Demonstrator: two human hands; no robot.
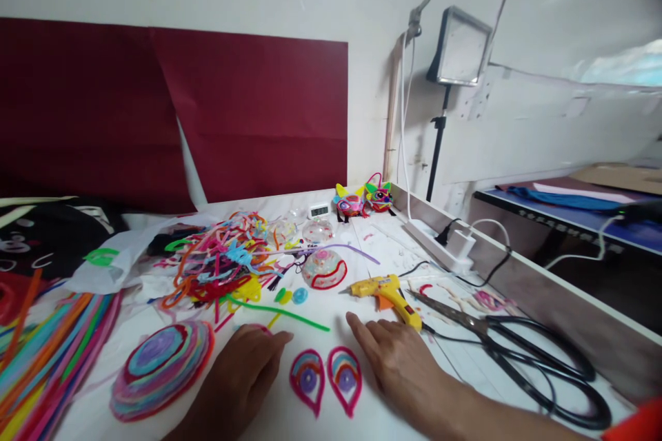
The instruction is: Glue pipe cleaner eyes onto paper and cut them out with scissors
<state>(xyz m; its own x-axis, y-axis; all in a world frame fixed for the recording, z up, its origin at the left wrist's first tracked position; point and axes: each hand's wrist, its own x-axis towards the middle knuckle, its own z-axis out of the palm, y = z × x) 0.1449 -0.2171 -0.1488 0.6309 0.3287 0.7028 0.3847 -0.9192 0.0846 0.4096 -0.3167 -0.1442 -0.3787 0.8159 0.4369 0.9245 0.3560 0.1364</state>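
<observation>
My left hand (247, 372) lies flat on the white table (383, 248), fingers stretched out, beside a round spiral disc (161, 366) of coloured pipe cleaners. My right hand (396, 357) also rests palm down with fingers out, empty, its fingertips just short of a yellow glue gun (387, 293). Between the two hands lie two teardrop shapes (327, 380) outlined in pink with purple centres. A green pipe cleaner (282, 311) lies just beyond my left hand.
A tangled heap of pipe cleaners (220, 262) sits mid-table, a straight bundle (49, 351) at the left edge. Large black scissors (522, 351) lie right of the glue gun. A power strip (439, 241), small timer (318, 209), clear domes (324, 269) and two finished colourful figures (365, 198) stand farther back.
</observation>
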